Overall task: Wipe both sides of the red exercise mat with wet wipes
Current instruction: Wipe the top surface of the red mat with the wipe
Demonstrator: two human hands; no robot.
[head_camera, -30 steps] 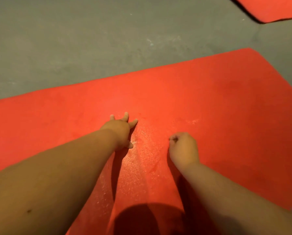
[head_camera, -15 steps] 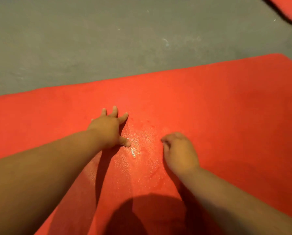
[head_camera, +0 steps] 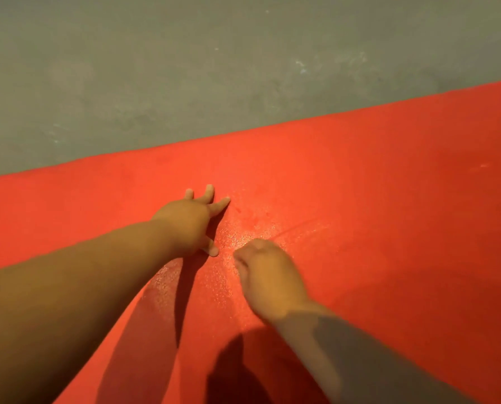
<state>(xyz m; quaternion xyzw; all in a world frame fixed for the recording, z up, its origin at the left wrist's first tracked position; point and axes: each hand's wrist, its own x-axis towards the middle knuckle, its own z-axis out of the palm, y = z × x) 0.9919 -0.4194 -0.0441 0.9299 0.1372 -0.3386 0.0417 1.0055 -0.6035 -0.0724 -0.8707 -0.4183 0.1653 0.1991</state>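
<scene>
The red exercise mat [head_camera: 389, 199] lay flat and filled the lower part of the head view from the left edge to the right. Its far long edge ran on a slant against the grey floor [head_camera: 185, 68], which took up the band above it and bore a few pale scuffs.

Two bare forearms reached in from the bottom of the view over the mat, and a dark shadow [head_camera: 237, 368] fell on the mat between them.

The left hand [head_camera: 188, 220] rested palm down on the mat with its fingers straight and spread and its thumb out to the side, holding nothing. The right hand [head_camera: 269, 278] sat just beside it, nearer the person, knuckles up and fingers curled under against the mat. That hand was blurred, so whether the fingers clasped anything could not be told.

Between and around the two hands a glistening wet patch [head_camera: 243, 228] speckled the mat's surface. A thin crease [head_camera: 295, 225] ran from it toward the right.
</scene>
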